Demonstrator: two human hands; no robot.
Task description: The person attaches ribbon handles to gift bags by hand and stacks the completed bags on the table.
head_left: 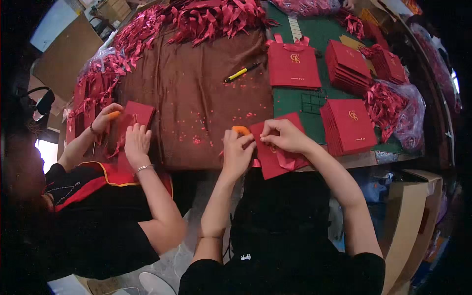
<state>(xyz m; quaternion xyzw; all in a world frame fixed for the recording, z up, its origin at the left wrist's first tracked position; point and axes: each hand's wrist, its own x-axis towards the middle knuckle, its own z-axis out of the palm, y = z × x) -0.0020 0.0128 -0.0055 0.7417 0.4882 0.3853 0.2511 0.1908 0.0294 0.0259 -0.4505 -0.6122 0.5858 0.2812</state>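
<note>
A red paper gift bag [271, 166] lies tilted at the table's near edge, in front of me. At its left edge my left hand [238, 151] is closed on the bag, fingers curled, with an orange cover [241, 130] on one finger. My right hand [287, 138] rests over the bag's front in a pinch. What its fingertips hold is too small to make out. Below that hand, a loop of red ribbon [287, 161] lies across the bag. Short red ribbon ends show beside my left hand.
Stacked red bags [351, 127] stand to the right, with more bags [295, 64] behind. Ribbons in clear plastic [393, 110] lie beyond. A yellow-black cutter [241, 73] and red scraps lie on the brown cloth [216, 64]. At left, a co-worker's hands [137, 142] handle another bag.
</note>
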